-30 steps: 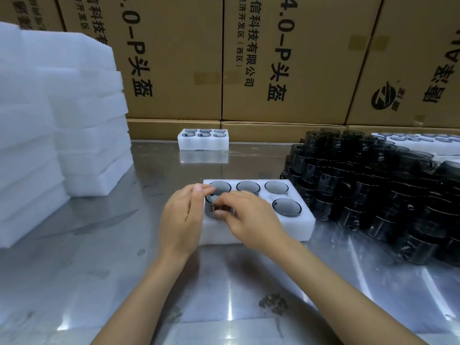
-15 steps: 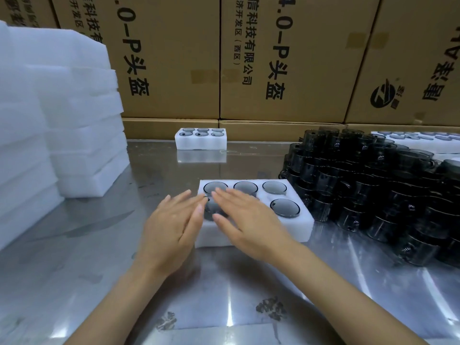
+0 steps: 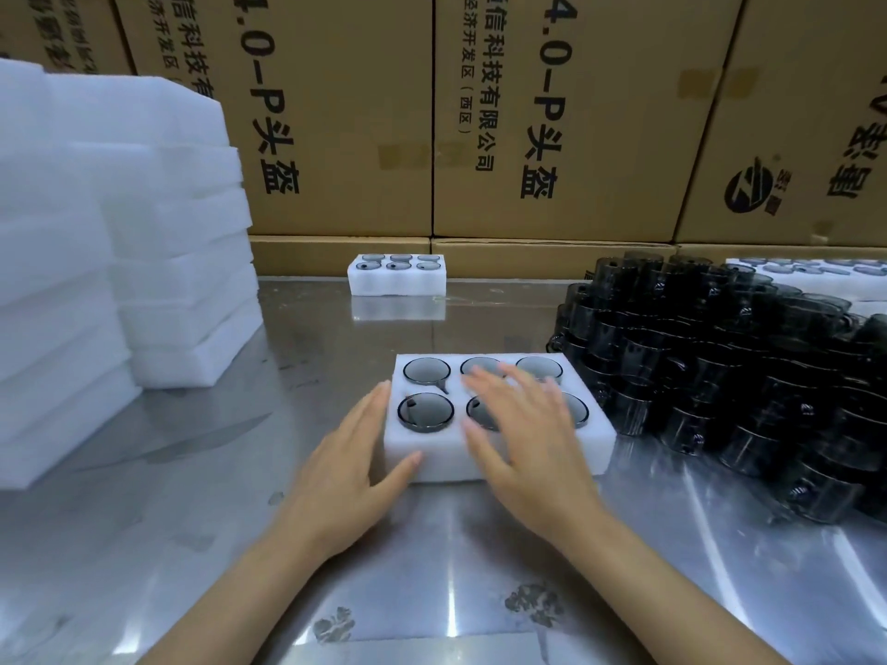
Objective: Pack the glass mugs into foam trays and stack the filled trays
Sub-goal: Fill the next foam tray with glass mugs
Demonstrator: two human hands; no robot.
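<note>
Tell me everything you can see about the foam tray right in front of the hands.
The near foam tray is a thick white rectangular block, lying flat on the steel table. Its top has six round wells in two rows of three, and every well that shows holds a smoky glass mug sunk flush, rim up. The left hand rests flat against its near-left corner; the right hand is spread over the middle and right wells, blurred.

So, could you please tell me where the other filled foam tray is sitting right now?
In the head view, the filled foam tray sits at the far edge of the metal table, against the cardboard boxes, beyond the near tray under the hands.
</note>
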